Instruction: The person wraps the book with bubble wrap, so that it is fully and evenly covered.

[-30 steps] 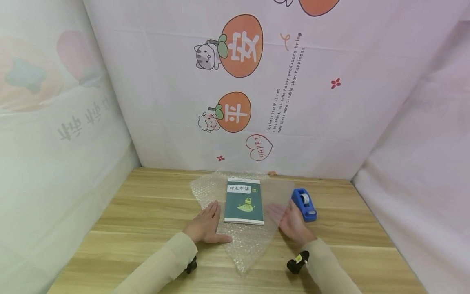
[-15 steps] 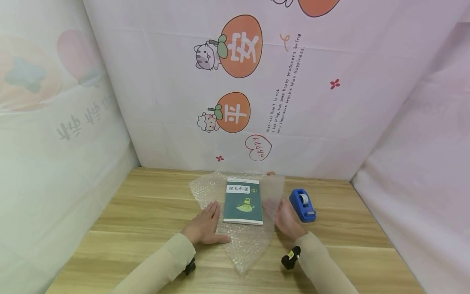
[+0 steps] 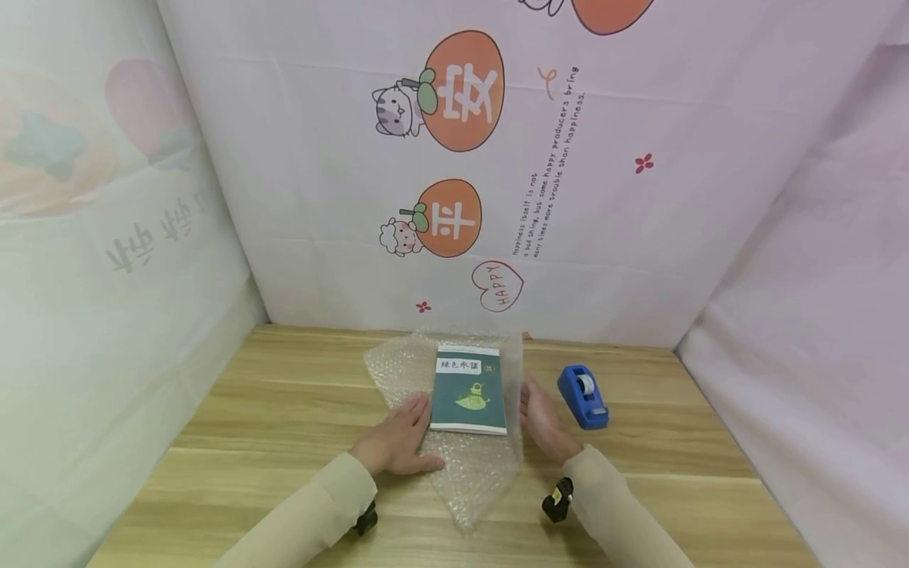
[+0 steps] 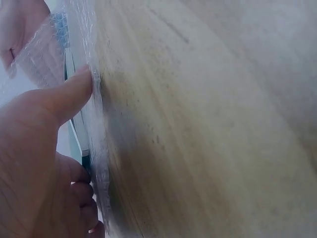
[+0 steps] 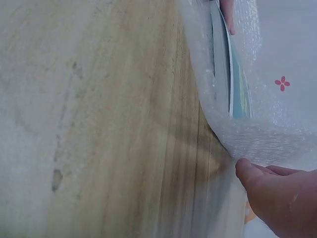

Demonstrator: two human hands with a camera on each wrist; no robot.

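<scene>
A booklet with a dark green cover (image 3: 469,402) lies face up on a sheet of bubble wrap (image 3: 472,481). My left hand (image 3: 398,438) rests spread on the wrap at the booklet's left edge, its thumb (image 4: 74,94) pressing the sheet near the bottom. On the other side, the right part of the wrap (image 5: 270,141) stands raised along the booklet. Against its outer face my right hand (image 3: 545,422) holds fairly straight fingers, pushing it upright. The far fingertips of the right hand are partly hidden by the wrap in the right wrist view.
A blue tape dispenser (image 3: 584,397) with a roll of clear tape stands right of my right hand. Printed cloth (image 3: 341,276) hangs behind the wooden table (image 3: 284,410) and along both sides.
My right hand has moved left, away from the tape dispenser and toward the booklet, swinging the wrap's right side inward and up. The left hand has stayed in place.
</scene>
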